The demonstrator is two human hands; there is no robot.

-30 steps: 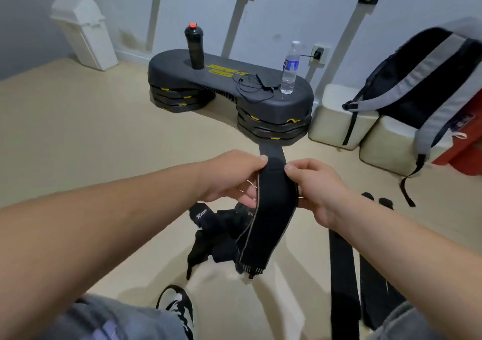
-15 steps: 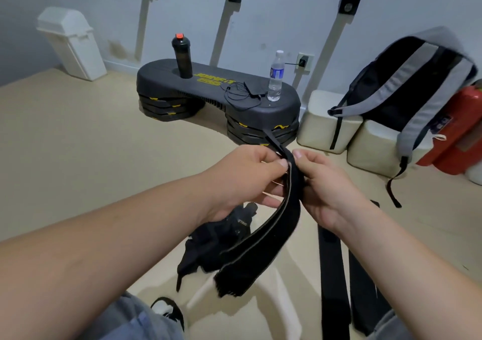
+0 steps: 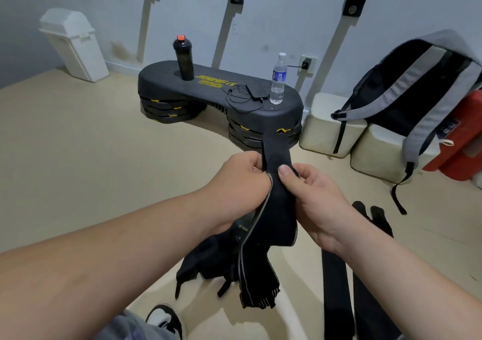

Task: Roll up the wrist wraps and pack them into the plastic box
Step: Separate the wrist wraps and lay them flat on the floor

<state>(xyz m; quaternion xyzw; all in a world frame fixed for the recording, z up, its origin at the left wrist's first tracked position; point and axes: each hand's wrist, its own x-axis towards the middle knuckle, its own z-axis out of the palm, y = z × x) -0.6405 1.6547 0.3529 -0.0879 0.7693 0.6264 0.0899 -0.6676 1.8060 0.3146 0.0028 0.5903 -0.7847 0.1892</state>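
Observation:
A black wrist wrap [image 3: 277, 204] with a grey edge hangs between my two hands, its top end sticking up above them and its frayed lower end dangling toward the floor. My left hand [image 3: 240, 183] grips its left side near the top. My right hand [image 3: 313, 196] pinches it from the right, thumb on the front face. Two more black wraps [image 3: 336, 287] lie flat on the floor at lower right. A heap of black gear [image 3: 208, 264] sits on the floor under my hands. No plastic box is in view.
A black step platform [image 3: 208, 89] carries a black shaker bottle [image 3: 184, 58], a water bottle [image 3: 278, 78] and a cabled device. A white bin [image 3: 75, 44] stands far left. A grey-black backpack [image 3: 412, 89] leans on white blocks at right. My shoe [image 3: 164, 318] shows below.
The wrap has turned from edge-on and slanting left to hanging straight down with its face toward me. Both hands have kept their hold near its top.

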